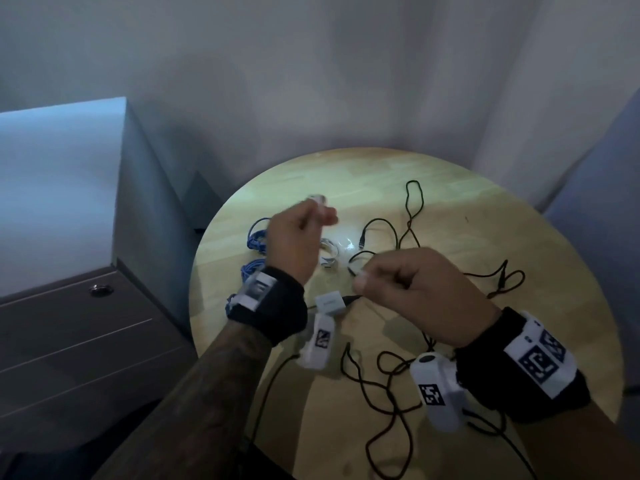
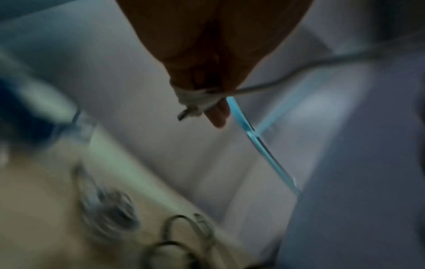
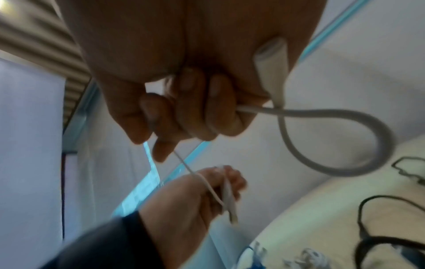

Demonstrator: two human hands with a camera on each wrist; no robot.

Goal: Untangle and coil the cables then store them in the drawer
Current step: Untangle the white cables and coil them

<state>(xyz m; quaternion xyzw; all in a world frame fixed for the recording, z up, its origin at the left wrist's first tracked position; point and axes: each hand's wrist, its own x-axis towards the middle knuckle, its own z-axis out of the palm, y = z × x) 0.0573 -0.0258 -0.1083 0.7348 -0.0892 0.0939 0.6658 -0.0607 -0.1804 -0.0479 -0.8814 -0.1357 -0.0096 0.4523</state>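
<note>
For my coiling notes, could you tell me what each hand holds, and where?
Both hold the white cable: left hand has its plug end wrapped around the fingers; right hand pinches the free length.

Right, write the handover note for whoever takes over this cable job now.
Left hand: white cable wound round its fingers, connector sticking out.
Right hand: pinches the same cable's free run and feeds it across.
On the round table: blue cable bundled at left, a small white coil, black cables in a tangle, one plugged into a white adapter.
Left: finish the white coil, untangle and coil the black, store everything in the drawer unit, shut.
</note>
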